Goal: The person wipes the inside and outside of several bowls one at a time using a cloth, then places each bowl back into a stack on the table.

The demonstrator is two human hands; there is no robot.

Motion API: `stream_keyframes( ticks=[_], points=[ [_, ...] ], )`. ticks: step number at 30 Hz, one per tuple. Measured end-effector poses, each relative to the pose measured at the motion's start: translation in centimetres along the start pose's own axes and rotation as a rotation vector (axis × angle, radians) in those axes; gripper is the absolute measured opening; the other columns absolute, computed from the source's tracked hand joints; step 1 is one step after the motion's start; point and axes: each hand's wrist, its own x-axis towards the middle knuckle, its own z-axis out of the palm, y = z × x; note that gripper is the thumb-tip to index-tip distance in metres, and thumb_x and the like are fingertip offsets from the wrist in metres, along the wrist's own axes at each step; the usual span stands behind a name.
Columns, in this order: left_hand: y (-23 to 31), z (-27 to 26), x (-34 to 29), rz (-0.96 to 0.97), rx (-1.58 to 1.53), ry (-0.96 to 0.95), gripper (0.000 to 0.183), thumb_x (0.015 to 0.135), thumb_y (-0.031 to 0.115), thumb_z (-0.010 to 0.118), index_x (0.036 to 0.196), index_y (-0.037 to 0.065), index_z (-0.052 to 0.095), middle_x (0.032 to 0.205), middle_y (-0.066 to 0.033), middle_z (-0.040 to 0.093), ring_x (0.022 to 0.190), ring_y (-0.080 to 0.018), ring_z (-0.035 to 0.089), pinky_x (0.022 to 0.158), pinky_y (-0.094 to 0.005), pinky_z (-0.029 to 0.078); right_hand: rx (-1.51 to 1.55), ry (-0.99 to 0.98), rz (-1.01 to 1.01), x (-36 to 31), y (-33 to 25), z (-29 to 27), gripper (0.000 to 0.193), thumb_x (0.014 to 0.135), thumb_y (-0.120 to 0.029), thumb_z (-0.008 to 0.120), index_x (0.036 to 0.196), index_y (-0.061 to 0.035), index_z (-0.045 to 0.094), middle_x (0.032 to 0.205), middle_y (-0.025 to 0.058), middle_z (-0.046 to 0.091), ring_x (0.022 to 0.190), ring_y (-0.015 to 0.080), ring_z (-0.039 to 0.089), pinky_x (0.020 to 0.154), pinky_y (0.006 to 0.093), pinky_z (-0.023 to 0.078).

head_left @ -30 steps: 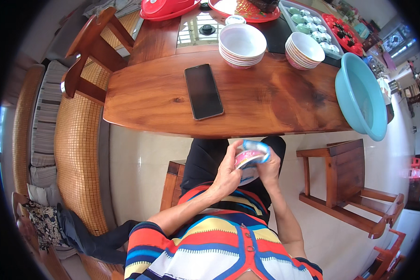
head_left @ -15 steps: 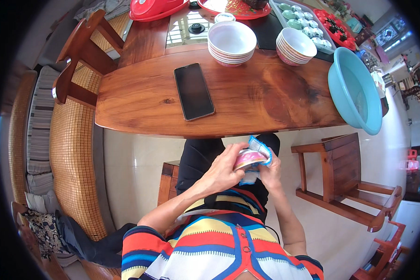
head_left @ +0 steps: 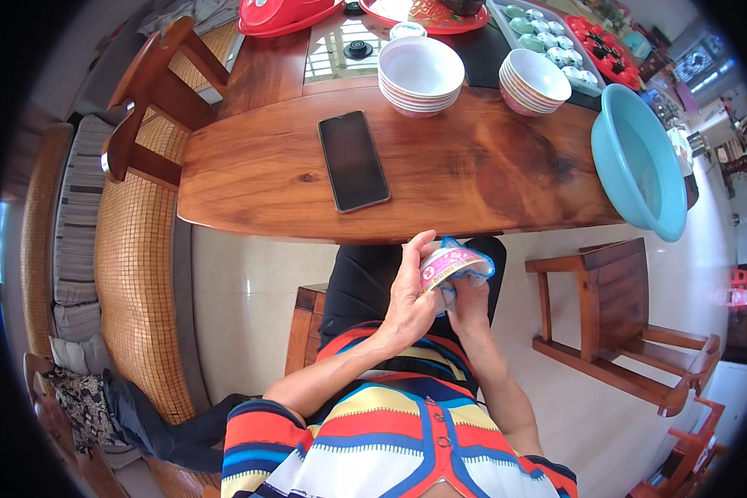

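A small bowl (head_left: 445,267) with a pink patterned outside is tilted on its side above my lap, just off the table's near edge. My left hand (head_left: 408,297) is closed around the bowl from the left, its thumb hidden. A whitish cloth with a blue edge (head_left: 489,264) lies over the bowl's right side and rim. My right hand (head_left: 471,300) is closed on that cloth, pressed against the bowl; most of its fingers are hidden behind the cloth and bowl.
The wooden table (head_left: 257,166) holds a phone (head_left: 353,162), a larger bowl stack (head_left: 421,75), a smaller bowl stack (head_left: 534,81) and a blue basin (head_left: 635,162). Red trays and a tray of cups (head_left: 548,41) stand farther back. A wooden chair (head_left: 610,307) is at the right, a bench (head_left: 141,274) at the left.
The bowl has been turned so that more of its pink outside shows. My left fingers have shifted along it, and my right hand with the cloth has moved lower behind it.
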Motion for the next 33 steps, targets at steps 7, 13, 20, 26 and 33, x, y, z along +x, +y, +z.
stream_keyframes(
  ticks=[7,13,20,26,33],
  points=[
    [-0.2,-0.5,0.0,0.059,0.139,-0.085,0.062,0.071,-0.008,0.049,0.13,0.003,0.035,0.117,-0.0117,0.044,0.114,-0.0217,0.044,0.098,-0.0309,0.035,-0.034,0.015,0.058,-1.4,-2.1,0.4,0.029,0.086,-0.002,0.057,0.114,-0.0027,0.054,0.104,0.0051,0.06,0.095,0.0138,0.058,0.082,0.0298,0.049],
    [1.4,-1.4,0.9,0.057,0.57,-0.366,0.061,0.071,0.003,0.06,0.128,0.004,0.039,0.109,-0.0199,0.051,0.098,-0.0389,0.055,0.085,-0.0401,0.045,-1.092,-0.222,-0.499,-0.8,-7.1,-1.2,0.019,0.072,0.001,0.063,0.09,-0.0041,0.059,0.083,0.0094,0.063,0.075,0.0267,0.064,0.063,0.0337,0.05],
    [1.3,-0.4,-0.2,-0.017,0.328,-0.243,0.059,0.073,-0.013,0.047,0.129,0.004,0.04,0.116,-0.0158,0.051,0.111,-0.0257,0.052,0.095,-0.034,0.041,-1.016,-0.128,-0.603,-0.9,-7.6,0.8,0.015,0.071,-0.003,0.067,0.083,-0.0047,0.058,0.076,0.0122,0.063,0.072,0.0274,0.064,0.062,0.0342,0.049],
    [0.2,0.1,0.1,0.05,0.109,-0.065,0.062,0.069,-0.015,0.036,0.129,0.001,0.038,0.12,-0.0101,0.048,0.116,-0.017,0.046,0.1,-0.0279,0.034,-0.029,0.067,-0.011,0.3,-1.5,0.0,0.02,0.084,0.001,0.056,0.101,-0.0061,0.061,0.097,0.0041,0.065,0.088,0.0147,0.062,0.078,0.0275,0.05],
    [0.8,-0.3,0.0,0.113,0.212,-0.087,0.058,0.073,-0.007,0.048,0.129,0.002,0.038,0.117,-0.0118,0.049,0.112,-0.0204,0.048,0.097,-0.0308,0.037,0.233,-0.022,0.145,-1.8,-2.5,1.4,0.035,0.084,-0.001,0.054,0.119,-0.0042,0.05,0.111,0.007,0.057,0.104,0.0172,0.056,0.089,0.0308,0.046]
  ],
)
